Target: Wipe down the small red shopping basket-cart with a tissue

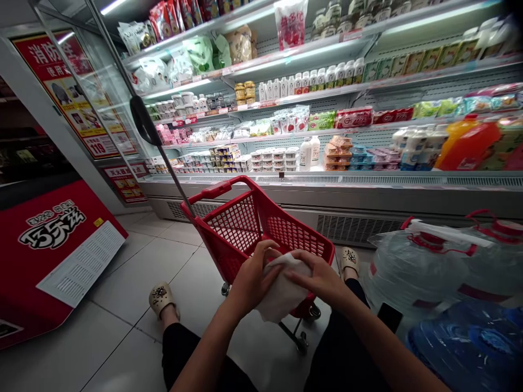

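A crumpled white cloth hangs between my two hands, in front of a red shopping cart. My left hand pinches its left upper edge, fingers bent. On the other side, my right hand holds the upper right part between thumb and fingers. The cart's basket lies just beyond the hands, and its handle points to the back left. Whether the cloth touches the basket's rim I cannot tell.
A refrigerated shelf unit with packaged goods spans the back. Large water bottles and a dark phone are at the right. At the left stands a red freezer. A metal pole slants down towards the cart.
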A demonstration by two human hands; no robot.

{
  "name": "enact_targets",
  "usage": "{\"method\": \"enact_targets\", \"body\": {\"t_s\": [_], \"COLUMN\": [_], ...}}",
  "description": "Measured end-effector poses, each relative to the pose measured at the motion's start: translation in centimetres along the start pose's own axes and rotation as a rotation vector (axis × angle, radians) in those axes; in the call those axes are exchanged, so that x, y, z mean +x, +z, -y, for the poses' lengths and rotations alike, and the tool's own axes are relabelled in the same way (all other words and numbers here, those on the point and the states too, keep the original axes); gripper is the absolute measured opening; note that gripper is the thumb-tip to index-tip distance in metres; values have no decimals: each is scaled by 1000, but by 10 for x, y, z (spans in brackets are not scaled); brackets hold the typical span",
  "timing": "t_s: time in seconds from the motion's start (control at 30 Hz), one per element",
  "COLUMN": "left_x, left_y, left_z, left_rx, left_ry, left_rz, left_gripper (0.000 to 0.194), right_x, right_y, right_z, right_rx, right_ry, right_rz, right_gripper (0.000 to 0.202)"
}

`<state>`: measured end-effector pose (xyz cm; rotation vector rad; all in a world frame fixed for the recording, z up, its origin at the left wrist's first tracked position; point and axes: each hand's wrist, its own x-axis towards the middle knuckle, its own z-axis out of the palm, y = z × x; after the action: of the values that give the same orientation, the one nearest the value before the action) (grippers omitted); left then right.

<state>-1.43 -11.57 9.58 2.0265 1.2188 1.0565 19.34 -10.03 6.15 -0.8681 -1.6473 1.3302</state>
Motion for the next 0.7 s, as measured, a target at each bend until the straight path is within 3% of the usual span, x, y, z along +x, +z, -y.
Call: {"method": "enact_targets", "body": {"t_s": [0.07,0.17,0.27,0.4,0.53,0.7], "left_x": [-5,-17,-33,-49,-51,-46], "left_y": [0,-4,-12,-17,-14,-10], "left_z": [7,20,29,32,29,13], "left_rx": [-153,-359,-472,-611,-618,-578], "left_ry": [-39,-139,-215,-210,-196,-217], "left_rz": [-60,-88,30,159,107,-17], "left_gripper": [35,39,46,54,53,52], "right_x": [-1,-3,-5,-6,-9,-13], "right_y": [1,5,6,4,5,11], "right_z": [-3,-15,-23,-23,-20,-18], "right_rx": [37,302,534,752,862,806], "right_ry": [56,122,180,255,317,319], "right_rz": [25,-75,-172,-215,-220,-219], "right_gripper": [47,51,55,49,43,48]}}
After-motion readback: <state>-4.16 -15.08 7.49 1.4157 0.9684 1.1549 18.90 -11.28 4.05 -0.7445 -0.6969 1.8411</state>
